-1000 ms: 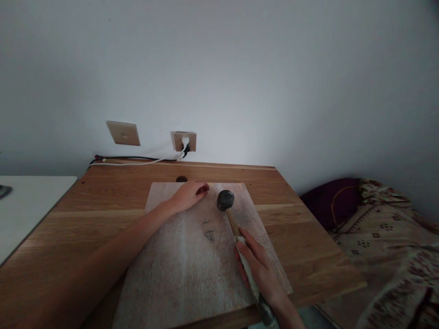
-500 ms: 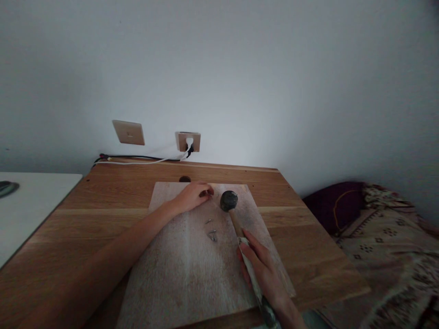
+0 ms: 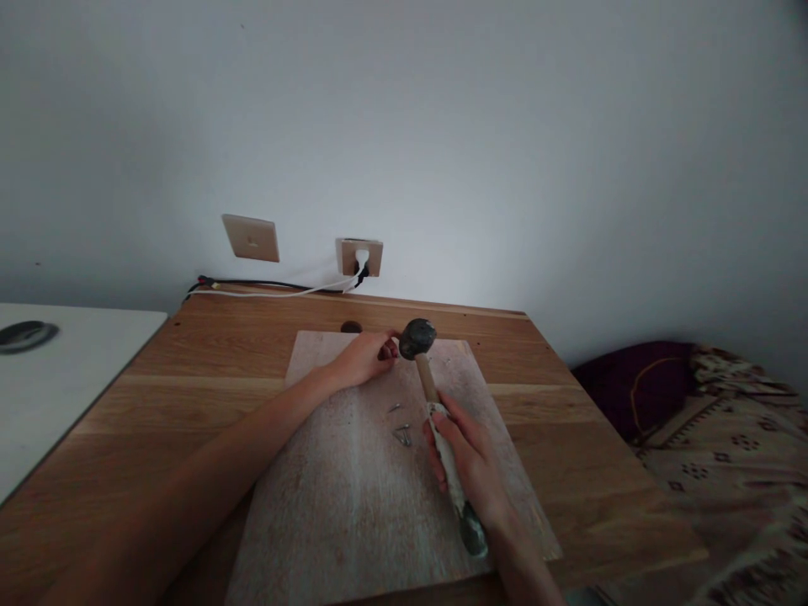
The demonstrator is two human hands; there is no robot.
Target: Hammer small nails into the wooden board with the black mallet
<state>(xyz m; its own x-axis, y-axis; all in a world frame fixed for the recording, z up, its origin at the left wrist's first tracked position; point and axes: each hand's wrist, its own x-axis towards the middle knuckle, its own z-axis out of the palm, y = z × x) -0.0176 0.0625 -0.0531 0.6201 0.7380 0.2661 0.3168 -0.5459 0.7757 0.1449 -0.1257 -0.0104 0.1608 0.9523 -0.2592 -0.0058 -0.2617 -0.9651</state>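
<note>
My right hand [image 3: 464, 450] is wrapped round the pale, worn handle of a hammer [image 3: 417, 338] with a dark, rounded head. The head is up near the far part of a whitish wooden board [image 3: 341, 513], just right of my left fingertips. My left hand [image 3: 369, 358] rests at the board's far edge, thumb and fingers pinched together. What they hold, if anything, is too small and partly covered to make out. Several loose nails [image 3: 402, 434] lie on the board between my hands.
Under the board is a brown wooden table [image 3: 568, 438]. Cables [image 3: 271, 290] run along its back edge to a wall socket [image 3: 361, 257]. A white surface [image 3: 94, 370] adjoins on the left. Patterned bedding [image 3: 725, 454] and a purple cushion [image 3: 644, 383] lie to the right.
The hammer has risen, its head shifting up and slightly left toward my left hand. My left hand stays pinched at the same part of the board. The view has shifted slightly left.
</note>
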